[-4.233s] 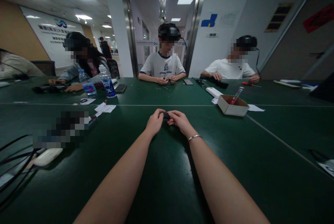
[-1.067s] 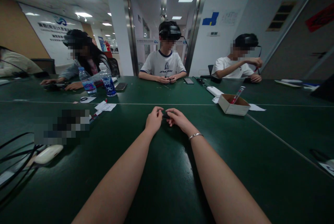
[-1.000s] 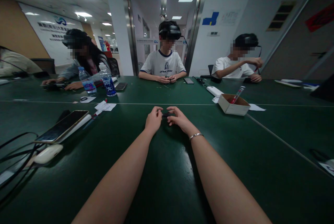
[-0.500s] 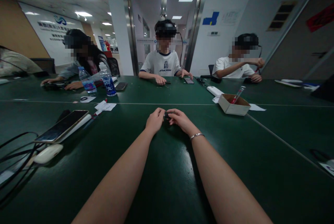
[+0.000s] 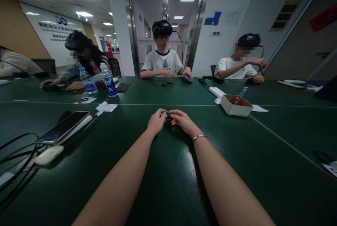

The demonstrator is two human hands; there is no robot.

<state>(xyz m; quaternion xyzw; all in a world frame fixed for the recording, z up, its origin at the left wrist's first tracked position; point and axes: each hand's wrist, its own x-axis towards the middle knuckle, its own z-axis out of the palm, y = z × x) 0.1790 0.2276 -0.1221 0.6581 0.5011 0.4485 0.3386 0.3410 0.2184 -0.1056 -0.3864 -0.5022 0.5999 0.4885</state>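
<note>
Risks first. Far left, cables (image 5: 31, 157) run close by a phone (image 5: 64, 127) and a white case (image 5: 49, 155); a careless sweep of the left forearm could snag them and drag either one. Two bottles (image 5: 88, 82) (image 5: 108, 82) stand upright farther off, well away from the work.

Centre: the left hand (image 5: 156, 121) has thumb and fingers pinching the left end of a small black piece (image 5: 169, 117), which sits between both hands above the desk (image 5: 168, 173). The right hand (image 5: 183, 122) is curled, thumb and forefinger pinching the right end, the other fingers tucked loosely below. Likeliest trouble: a slip, since so little of the piece offers grip; uneven pull or twist could pop it loose onto the desk (dark on dark green, easily lost). Right of that, the box (image 5: 235, 108) is well apart and poses little threat.

Hard to make out: the cables run off the left edge. The left fingertips' far side can't be seen. The piece is mostly covered; whether it is one part or two, I can't tell. The right fingertips' pressure is unreadable. A paper (image 5: 331, 170) is cut off at the right edge.
</note>
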